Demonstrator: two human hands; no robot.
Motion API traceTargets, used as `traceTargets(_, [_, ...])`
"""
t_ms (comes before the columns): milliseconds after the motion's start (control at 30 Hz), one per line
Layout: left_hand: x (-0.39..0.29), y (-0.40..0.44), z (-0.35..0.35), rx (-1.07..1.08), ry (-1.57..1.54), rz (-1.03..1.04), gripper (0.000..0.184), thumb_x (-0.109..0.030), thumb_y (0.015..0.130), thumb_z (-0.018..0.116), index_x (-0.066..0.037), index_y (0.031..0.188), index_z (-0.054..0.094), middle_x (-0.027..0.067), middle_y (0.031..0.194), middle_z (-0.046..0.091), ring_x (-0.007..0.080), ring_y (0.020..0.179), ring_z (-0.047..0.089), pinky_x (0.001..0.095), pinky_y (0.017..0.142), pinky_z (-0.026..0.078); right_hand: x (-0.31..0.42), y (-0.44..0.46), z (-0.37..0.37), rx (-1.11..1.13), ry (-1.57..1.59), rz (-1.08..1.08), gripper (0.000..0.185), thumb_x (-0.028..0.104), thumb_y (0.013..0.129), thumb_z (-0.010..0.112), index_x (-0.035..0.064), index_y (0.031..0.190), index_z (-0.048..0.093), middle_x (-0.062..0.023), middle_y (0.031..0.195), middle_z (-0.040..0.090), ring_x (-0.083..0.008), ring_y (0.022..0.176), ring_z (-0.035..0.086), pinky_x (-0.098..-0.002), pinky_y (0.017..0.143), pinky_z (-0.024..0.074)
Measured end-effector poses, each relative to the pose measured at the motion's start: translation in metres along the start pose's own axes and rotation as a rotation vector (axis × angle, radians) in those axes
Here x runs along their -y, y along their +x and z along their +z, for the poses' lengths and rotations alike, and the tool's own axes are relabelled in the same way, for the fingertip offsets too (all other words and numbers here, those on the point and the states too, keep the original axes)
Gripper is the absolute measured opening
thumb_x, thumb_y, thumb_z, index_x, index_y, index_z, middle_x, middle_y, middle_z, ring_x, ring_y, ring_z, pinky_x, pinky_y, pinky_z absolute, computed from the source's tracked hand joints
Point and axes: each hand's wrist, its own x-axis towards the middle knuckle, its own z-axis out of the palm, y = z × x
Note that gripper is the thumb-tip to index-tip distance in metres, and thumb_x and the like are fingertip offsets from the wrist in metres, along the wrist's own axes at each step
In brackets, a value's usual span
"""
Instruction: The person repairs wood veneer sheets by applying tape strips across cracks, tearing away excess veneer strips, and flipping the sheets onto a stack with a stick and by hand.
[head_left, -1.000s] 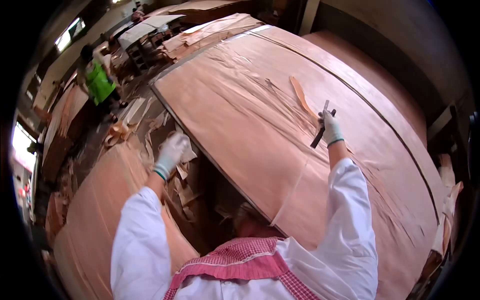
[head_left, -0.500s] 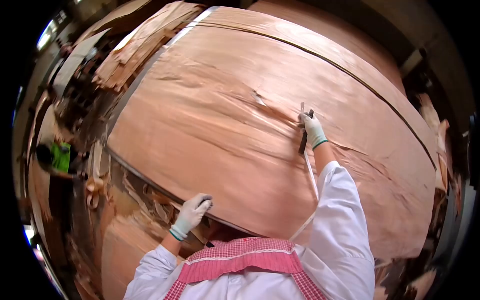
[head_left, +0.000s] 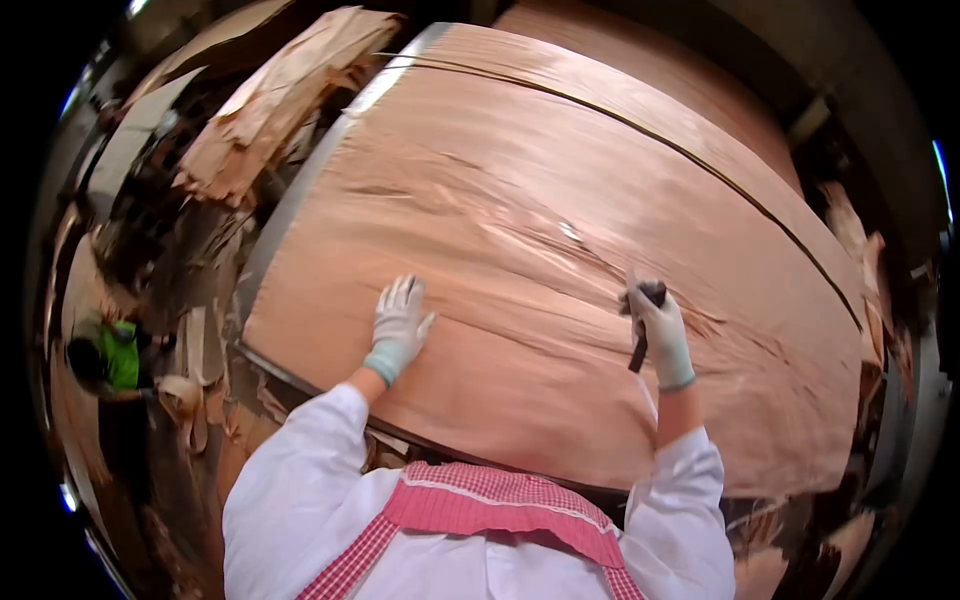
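A broad reddish-brown sheet (head_left: 540, 400), wrinkled across its middle, lies over a large flat stack. My left hand (head_left: 400, 325), in a pale glove with a green cuff, rests flat on the sheet's left part with its fingers spread. My right hand (head_left: 657, 325), gloved too, is closed around a dark-handled tool (head_left: 639, 354) over the wrinkled area. A white strap or cord hangs from the tool's lower end. Beside the wrinkles, a small pale spot (head_left: 570, 232) shows in the sheet.
A long dark cord (head_left: 700, 155) crosses the far part of the sheet. Torn sheets are piled (head_left: 285, 90) at the back left. A person in a green vest (head_left: 122, 355) is at the left. Scraps (head_left: 190, 400) litter the floor there.
My left hand has moved from the stack's near edge onto the sheet, and its fingers have opened. My right hand has come nearer with the tool. The orange strip seen earlier is gone from view.
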Motion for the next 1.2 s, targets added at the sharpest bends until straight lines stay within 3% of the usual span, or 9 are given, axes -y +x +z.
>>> traceTargets(267, [0.046, -0.012, 0.028, 0.151, 0.157, -0.084, 0.07, -0.046, 0.095, 0.042, 0.0, 0.146, 0.029, 0.019, 0.154, 0.023, 0.0312, 0.144, 0.021, 0.0463, 0.117, 0.01, 0.028, -0.07, 0.119, 0.281, -0.139, -0.204, 0.01, 0.01, 0.09, 0.062, 0.0003, 0.091, 0.061, -0.0032, 0.08, 0.064, -0.0063, 0.067, 0.054, -0.0218, 0.058, 0.0436])
traceTargets(400, [0.063, 0.029, -0.035, 0.479, -0.079, -0.076, 0.055, -0.041, 0.094, 0.048, -0.005, 0.135, 0.045, 0.0154, 0.143, 0.043, 0.0313, 0.132, 0.039, 0.0455, 0.11, 0.028, 0.056, -0.068, 0.151, 0.296, -0.136, -0.158, 0.009, 0.008, 0.09, 0.061, -0.0011, 0.091, 0.061, -0.0045, 0.077, 0.064, -0.0085, 0.067, 0.056, -0.0238, 0.061, 0.046])
traceTargets(500, [0.138, 0.087, -0.02, 0.078, -0.001, 0.082, 0.044, -0.035, 0.091, 0.054, -0.006, 0.124, 0.053, 0.0137, 0.132, 0.052, 0.0319, 0.123, 0.047, 0.0459, 0.102, 0.036, 0.072, -0.038, 0.187, 0.254, -0.17, -0.097, 0.012, 0.01, 0.09, 0.06, -0.0015, 0.092, 0.061, -0.0046, 0.076, 0.063, -0.0094, 0.067, 0.056, -0.0239, 0.06, 0.0462])
traceTargets(767, [0.265, 0.307, -0.006, -0.044, 0.179, 0.29, 0.055, -0.042, 0.094, 0.047, -0.006, 0.136, 0.043, 0.0143, 0.146, 0.04, 0.0308, 0.137, 0.033, 0.0429, 0.114, 0.022, 0.018, 0.089, 0.345, 0.143, 0.026, 0.145, 0.017, 0.013, 0.091, 0.06, -0.0015, 0.098, 0.062, -0.0064, 0.079, 0.065, -0.0099, 0.065, 0.057, -0.0241, 0.058, 0.046])
traceTargets(900, [0.31, 0.322, 0.022, 0.072, 0.161, 0.073, 0.055, -0.042, 0.097, 0.045, -0.008, 0.139, 0.041, 0.0129, 0.148, 0.038, 0.029, 0.137, 0.035, 0.0413, 0.115, 0.022, 0.008, 0.133, 0.374, 0.073, -0.007, 0.219, 0.018, 0.018, 0.09, 0.061, 0.0014, 0.098, 0.063, -0.0051, 0.079, 0.065, -0.0086, 0.063, 0.056, -0.023, 0.055, 0.0437])
traceTargets(1000, [0.33, 0.35, -0.005, 0.192, -0.224, -0.131, 0.051, -0.037, 0.097, 0.047, -0.006, 0.137, 0.043, 0.0135, 0.145, 0.042, 0.0284, 0.132, 0.04, 0.039, 0.11, 0.031, 0.002, 0.167, 0.397, 0.044, -0.003, 0.271, 0.019, 0.022, 0.09, 0.062, 0.004, 0.097, 0.063, -0.0036, 0.08, 0.065, -0.0077, 0.062, 0.054, -0.022, 0.053, 0.0412])
traceTargets(1033, [0.339, 0.359, -0.011, 0.031, -0.286, -0.21, 0.047, -0.031, 0.094, 0.055, -0.003, 0.131, 0.047, 0.0163, 0.138, 0.047, 0.03, 0.125, 0.046, 0.0368, 0.104, 0.038, -0.001, 0.182, 0.405, 0.05, 0.006, 0.283, 0.019, 0.022, 0.09, 0.062, 0.0041, 0.097, 0.063, -0.0035, 0.081, 0.065, -0.0077, 0.062, 0.054, -0.0221, 0.053, 0.0412])
traceTargets(1133, [0.364, 0.395, -0.035, 0.121, -0.641, -0.41, 0.053, -0.029, 0.088, 0.066, -0.001, 0.129, 0.048, 0.0193, 0.129, 0.054, 0.031, 0.116, 0.054, 0.0364, 0.099, 0.042, -0.012, 0.223, 0.43, 0.036, 0.079, 0.313, 0.018, 0.021, 0.09, 0.062, 0.0046, 0.098, 0.063, -0.0023, 0.081, 0.065, -0.0077, 0.063, 0.053, -0.0221, 0.053, 0.041])
traceTargets(1200, [0.387, 0.412, 0.003, 0.055, -0.669, -0.299, 0.05, -0.026, 0.082, 0.073, 0.001, 0.12, 0.056, 0.0187, 0.113, 0.064, 0.0292, 0.103, 0.061, 0.0354, 0.09, 0.046, -0.019, 0.241, 0.445, 0.003, 0.128, 0.313, 0.018, 0.02, 0.09, 0.062, 0.0049, 0.099, 0.063, -0.0017, 0.081, 0.065, -0.0075, 0.063, 0.053, -0.0221, 0.053, 0.0409])
